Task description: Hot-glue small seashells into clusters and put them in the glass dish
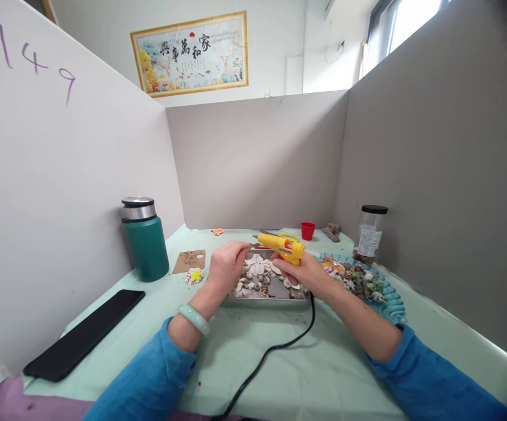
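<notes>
A yellow hot glue gun [282, 247] is gripped in my right hand [303, 273], its nozzle pointing left. From its handle a black cord [271, 351] runs down toward me across the table. My left hand [227, 266] is pinched closed close to the nozzle tip; whatever lies between its fingertips is too small and hidden to make out. Both hands are above a metal tray [266, 302] of small seashells [253, 285], with pale shells [257, 264] toward the back.
A green bottle [145, 248], black flat slab [87, 333], brown tag [189, 261] and flower-topped disc [194, 276] stand or lie left. At right are a blue scalloped plate [396, 304] of shells, a lidded jar [369, 235] and a red cup [308, 231]. Partition walls enclose the table.
</notes>
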Motion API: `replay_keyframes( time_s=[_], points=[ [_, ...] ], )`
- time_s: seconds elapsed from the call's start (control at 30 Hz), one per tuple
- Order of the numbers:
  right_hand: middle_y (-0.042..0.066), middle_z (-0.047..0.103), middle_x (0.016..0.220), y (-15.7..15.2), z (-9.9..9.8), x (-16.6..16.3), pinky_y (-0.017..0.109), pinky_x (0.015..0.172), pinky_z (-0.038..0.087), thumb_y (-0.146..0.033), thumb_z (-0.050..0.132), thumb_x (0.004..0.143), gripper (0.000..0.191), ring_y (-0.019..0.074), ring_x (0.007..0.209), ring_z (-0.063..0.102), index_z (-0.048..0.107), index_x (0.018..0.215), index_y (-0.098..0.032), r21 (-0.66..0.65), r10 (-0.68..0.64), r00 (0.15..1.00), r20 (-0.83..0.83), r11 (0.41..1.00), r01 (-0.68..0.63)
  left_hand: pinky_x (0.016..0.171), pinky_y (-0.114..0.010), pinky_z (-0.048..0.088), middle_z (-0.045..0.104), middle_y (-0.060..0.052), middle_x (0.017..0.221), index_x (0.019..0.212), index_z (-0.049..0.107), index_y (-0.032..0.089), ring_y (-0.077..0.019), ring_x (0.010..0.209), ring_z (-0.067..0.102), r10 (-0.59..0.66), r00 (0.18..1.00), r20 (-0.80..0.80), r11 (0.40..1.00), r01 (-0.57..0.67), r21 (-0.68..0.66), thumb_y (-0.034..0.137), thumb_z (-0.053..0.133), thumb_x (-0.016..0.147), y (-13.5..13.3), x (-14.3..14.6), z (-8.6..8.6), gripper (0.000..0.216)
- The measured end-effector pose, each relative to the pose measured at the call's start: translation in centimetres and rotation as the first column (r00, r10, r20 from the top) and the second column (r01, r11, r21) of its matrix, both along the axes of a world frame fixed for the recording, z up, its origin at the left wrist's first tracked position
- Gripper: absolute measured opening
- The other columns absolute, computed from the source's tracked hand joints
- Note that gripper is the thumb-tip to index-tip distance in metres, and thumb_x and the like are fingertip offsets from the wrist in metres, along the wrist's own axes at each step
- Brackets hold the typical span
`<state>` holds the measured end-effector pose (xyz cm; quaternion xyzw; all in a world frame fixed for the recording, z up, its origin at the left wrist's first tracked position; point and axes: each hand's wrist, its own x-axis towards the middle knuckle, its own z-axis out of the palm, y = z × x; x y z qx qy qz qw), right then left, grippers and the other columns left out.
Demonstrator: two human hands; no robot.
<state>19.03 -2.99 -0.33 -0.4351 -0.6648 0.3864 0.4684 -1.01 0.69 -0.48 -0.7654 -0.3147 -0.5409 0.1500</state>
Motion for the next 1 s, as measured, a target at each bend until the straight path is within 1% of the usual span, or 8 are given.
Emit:
replay_keyframes(
  time_s=[0.1,0.23,0.43,0.57,0.7,0.8,0.9,1.0],
  points=[
    [-0.005,0.049,0.056,0.1,-0.2,0.0,0.02,0.038,0.029,-0.042,0.061,0.074,0.026,0.0049,0.038,0.036,0.058,0.087,-0.019,-0.006,-0.014,0.999,0.039,1.0,0.015,0.068,-0.025,0.048,0.07,-0.003,0.077,0.084,0.065,0.017,-0.0143,0.071,0.064,0.031,0.999,-0.034,0.996,-0.028,0.08,0.017,0.05,0.085,0.2,-0.2,0.0,0.015],
    [-0.005,0.048,0.055,0.2,-0.4,-0.1,0.02,0.038,0.031,-0.04,0.061,0.074,0.026,0.0054,0.039,0.037,0.06,0.087,-0.018,0.02,-0.014,0.996,0.09,1.0,0.012,0.066,-0.025,0.048,0.068,-0.003,0.075,0.084,0.064,0.017,-0.0139,0.07,0.063,0.067,0.995,-0.073,0.991,-0.058,0.124,0.018,0.047,0.087,0.5,-0.4,-0.1,0.017],
    [-0.005,0.049,0.054,0.0,-0.6,-0.1,0.02,0.038,0.033,-0.041,0.059,0.075,0.027,0.0063,0.039,0.038,0.062,0.089,-0.018,0.042,-0.005,0.991,0.131,0.999,-0.001,0.065,-0.025,0.047,0.067,-0.004,0.075,0.085,0.063,0.017,-0.0141,0.069,0.062,0.102,0.99,-0.101,0.987,-0.088,0.136,0.019,0.044,0.088,0.7,-0.7,-0.3,0.019],
    [-0.004,0.05,0.053,-0.2,-0.4,-0.2,0.02,0.04,0.034,-0.04,0.058,0.076,0.027,0.0071,0.041,0.04,0.063,0.089,-0.017,0.07,-0.01,0.987,0.162,0.998,-0.001,0.065,-0.025,0.047,0.067,-0.004,0.073,0.083,0.063,0.017,-0.014,0.068,0.062,0.093,0.993,-0.076,0.99,-0.084,0.11,0.019,0.044,0.088,0.4,-0.5,-0.1,0.019],
    [-0.004,0.05,0.052,-0.2,-0.3,-0.3,0.021,0.041,0.035,-0.039,0.058,0.076,0.025,0.008,0.042,0.041,0.064,0.088,-0.017,0.136,-0.05,0.979,0.198,0.99,0.023,0.068,-0.027,0.047,0.068,-0.004,0.073,0.081,0.064,0.017,-0.0146,0.068,0.063,0.067,0.998,0.021,0.998,-0.067,-0.012,0.02,0.048,0.086,0.0,-0.3,0.1,0.018],
    [-0.003,0.052,0.054,-0.1,-0.5,-0.3,0.022,0.043,0.035,-0.04,0.058,0.076,0.026,0.0091,0.044,0.042,0.065,0.088,-0.018,0.194,-0.074,0.972,0.222,0.981,0.031,0.067,-0.027,0.048,0.067,-0.002,0.065,0.079,0.065,0.019,-0.0153,0.064,0.063,0.028,0.98,0.197,0.975,0.017,-0.224,0.025,0.052,0.083,-0.1,0.0,0.1,0.016],
    [-0.001,0.056,0.061,0.0,-0.8,-0.2,0.023,0.048,0.037,-0.04,0.057,0.077,0.025,0.0115,0.052,0.046,0.064,0.084,-0.018,0.317,-0.122,0.962,0.245,0.948,0.04,0.063,-0.027,0.049,0.067,-0.001,0.06,0.077,0.065,0.018,-0.0162,0.061,0.065,-0.012,0.897,0.442,0.868,0.229,-0.44,0.029,0.057,0.077,-0.3,0.4,0.4,0.013],
    [-0.001,0.056,0.064,0.0,-0.9,0.0,0.025,0.053,0.037,-0.039,0.055,0.079,0.02,0.0127,0.057,0.047,0.06,0.079,-0.019,0.437,-0.155,0.946,0.285,0.899,0.015,0.061,-0.025,0.05,0.066,0.0,0.059,0.073,0.064,0.016,-0.0163,0.06,0.066,0.003,0.794,0.608,0.761,0.393,-0.517,0.03,0.063,0.07,-0.5,0.8,0.8,0.014]
  ],
)
